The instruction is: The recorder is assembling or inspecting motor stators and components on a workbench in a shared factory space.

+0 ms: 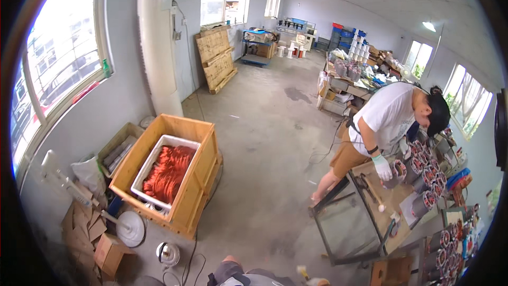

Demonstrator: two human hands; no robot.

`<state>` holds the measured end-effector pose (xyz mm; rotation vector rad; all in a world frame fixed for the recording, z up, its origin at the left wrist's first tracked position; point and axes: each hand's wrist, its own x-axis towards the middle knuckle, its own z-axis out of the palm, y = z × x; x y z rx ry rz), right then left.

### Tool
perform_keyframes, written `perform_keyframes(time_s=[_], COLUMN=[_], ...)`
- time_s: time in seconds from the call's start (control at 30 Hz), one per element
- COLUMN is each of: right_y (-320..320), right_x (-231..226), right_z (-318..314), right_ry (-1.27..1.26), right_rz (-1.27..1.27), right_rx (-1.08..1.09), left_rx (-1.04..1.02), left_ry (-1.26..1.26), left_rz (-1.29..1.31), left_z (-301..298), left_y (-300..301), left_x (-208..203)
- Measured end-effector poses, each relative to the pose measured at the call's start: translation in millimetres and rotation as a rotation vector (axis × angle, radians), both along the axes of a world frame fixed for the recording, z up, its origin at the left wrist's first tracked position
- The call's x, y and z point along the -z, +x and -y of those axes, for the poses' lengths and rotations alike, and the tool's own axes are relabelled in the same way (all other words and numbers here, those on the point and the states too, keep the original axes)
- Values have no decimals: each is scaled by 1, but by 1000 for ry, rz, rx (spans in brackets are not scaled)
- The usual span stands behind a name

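Observation:
At the lower edge, only a small part of what looks like my right hand [317,282] shows, in a pale glove. Its fingers are cut off by the frame, so its grip is unclear. Just left of it is a small yellow-and-white piece [302,271]; whether the hand touches it cannot be seen. My left hand is out of view. On the right, a co-worker [389,116] in a white shirt and dark cap bends over a wooden-topped bench [394,241], a white-gloved hand on a grey motor stator [392,179]. More stators [423,204] stand beside it.
Left, a wooden crate [198,201] holds a white tub of red coiled material [169,172]. Beside it are a pedestal fan base [130,229] and a cardboard box [112,254]. Cables [197,243] cross the floor. More stators [447,251] crowd the lower right; a cluttered table [344,87] stands farther back.

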<state>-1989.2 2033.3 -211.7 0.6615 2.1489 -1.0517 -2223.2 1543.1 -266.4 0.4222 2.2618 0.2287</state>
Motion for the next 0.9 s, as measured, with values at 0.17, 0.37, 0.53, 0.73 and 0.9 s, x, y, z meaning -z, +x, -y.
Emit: perform_keyframes(time_s=[0.17, 0.37, 0.53, 0.73, 0.9], right_y=[-252, -357, -484, -650, -792], right_x=[-92, -32, -32, -41, -72], right_z=[-22, -89, -122, -202, -278], right_ry=[132, 305, 245, 198, 157], right_rz=[203, -80, -24, 23, 86], right_rx=[119, 104, 102, 166, 149], left_rx=[184, 185, -95, -94, 664], left_ry=[-100, -29, 291, 1025, 1484], left_rz=[-12, -146, -209, 112, -439], left_z=[-145, -114, -114, -375, -452], left_y=[-148, -322, -538, -739, -847], left_x=[47, -74, -149, -463, -622])
